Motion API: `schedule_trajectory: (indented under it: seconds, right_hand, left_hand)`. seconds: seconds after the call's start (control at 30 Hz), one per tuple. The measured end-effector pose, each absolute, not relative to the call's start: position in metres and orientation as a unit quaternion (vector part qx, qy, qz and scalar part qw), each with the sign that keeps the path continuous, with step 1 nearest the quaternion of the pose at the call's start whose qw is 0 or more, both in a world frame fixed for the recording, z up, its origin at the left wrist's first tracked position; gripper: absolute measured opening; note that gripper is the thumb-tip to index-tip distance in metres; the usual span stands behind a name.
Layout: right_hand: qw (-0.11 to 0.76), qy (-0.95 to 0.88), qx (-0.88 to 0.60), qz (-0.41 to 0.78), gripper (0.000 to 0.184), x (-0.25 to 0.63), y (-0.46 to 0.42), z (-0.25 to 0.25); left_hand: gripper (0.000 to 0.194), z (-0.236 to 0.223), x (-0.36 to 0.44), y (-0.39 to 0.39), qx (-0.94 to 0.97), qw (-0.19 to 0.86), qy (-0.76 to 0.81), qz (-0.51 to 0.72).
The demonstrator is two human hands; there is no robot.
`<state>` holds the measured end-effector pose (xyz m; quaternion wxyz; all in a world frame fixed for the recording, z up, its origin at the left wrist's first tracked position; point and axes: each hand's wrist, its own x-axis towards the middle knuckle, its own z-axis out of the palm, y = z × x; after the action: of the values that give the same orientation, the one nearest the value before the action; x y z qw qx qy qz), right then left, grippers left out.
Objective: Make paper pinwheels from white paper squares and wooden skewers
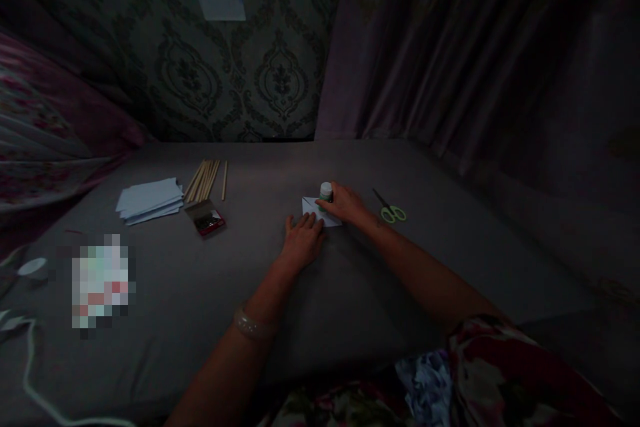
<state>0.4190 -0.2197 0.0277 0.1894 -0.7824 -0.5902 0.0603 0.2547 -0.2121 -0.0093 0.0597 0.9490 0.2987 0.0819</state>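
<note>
My right hand (349, 203) is closed around a small green bottle with a white cap (326, 191), which looks like a glue bottle. It is over a white piece of paper (332, 221) with a dark slanting line near its upper left corner. At the paper's lower left, my left hand (303, 239) lies flat with fingers spread, the fingertips touching the paper. Whether the bottle's lower end touches the paper is hidden by my fingers. A pair of scissors with light green handles (393, 214) lies to the right of my right hand.
Stacked white paper sheets (151, 200) lie at the left, beside several wooden sticks (204, 180). An opened small box (209, 221) holds tiny dark pieces. Nearer me are a blurred-out item (100, 280), a white round object (33, 268) and a white cable (31, 367).
</note>
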Motion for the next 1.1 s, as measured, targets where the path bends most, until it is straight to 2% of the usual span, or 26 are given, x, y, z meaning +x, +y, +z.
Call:
schedule_trajectory:
  seconds: [0.17, 0.3, 0.57, 1.1]
  right_hand:
    - [0.223, -0.669, -0.695, 0.144, 0.024, 0.434, -0.209, 0.030]
    - [0.216, -0.681, -0.668, 0.209, 0.021, 0.439, -0.204, 0.037]
    - [0.191, -0.590, -0.782, 0.059, 0.030, 0.417, -0.219, 0.032]
    - [0.181, -0.593, -0.782, 0.059, 0.028, 0.417, -0.218, 0.031]
  left_hand:
    - [0.039, -0.010, 0.255, -0.211, 0.950, 0.065, 0.298, 0.074]
    - [0.039, -0.011, 0.255, -0.210, 0.949, 0.064, 0.301, 0.071]
    - [0.038, -0.007, 0.256, -0.212, 0.949, 0.072, 0.298, 0.077]
    - [0.038, -0.010, 0.257, -0.212, 0.948, 0.070, 0.300, 0.083]
